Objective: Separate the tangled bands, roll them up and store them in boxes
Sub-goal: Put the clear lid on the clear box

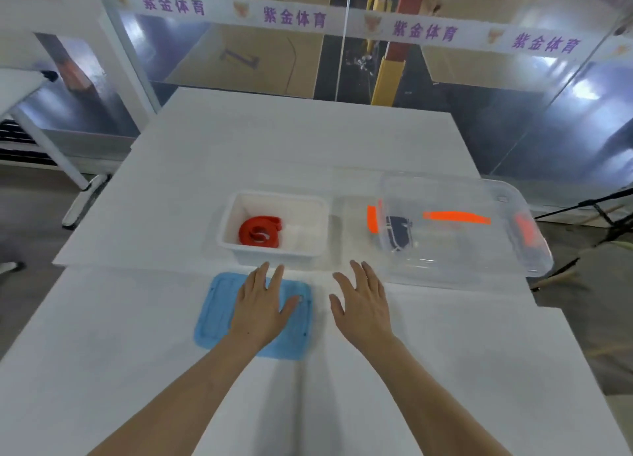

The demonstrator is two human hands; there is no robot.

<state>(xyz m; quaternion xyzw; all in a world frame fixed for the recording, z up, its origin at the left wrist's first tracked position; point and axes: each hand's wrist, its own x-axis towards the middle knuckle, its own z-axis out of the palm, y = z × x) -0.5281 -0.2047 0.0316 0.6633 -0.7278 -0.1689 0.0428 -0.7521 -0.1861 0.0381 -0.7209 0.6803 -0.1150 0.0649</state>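
Red band coiled up, sitting in white box mid-table. Blue lid just in front, left hand flat over it, fingers straight. Right hand open too, holding nothing, beside lid. Clear bin to right, orange bits inside.

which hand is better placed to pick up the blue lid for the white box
Probably left: the left hand lies flat over the blue lid, just in front of the white box; the right hand is beside the lid.
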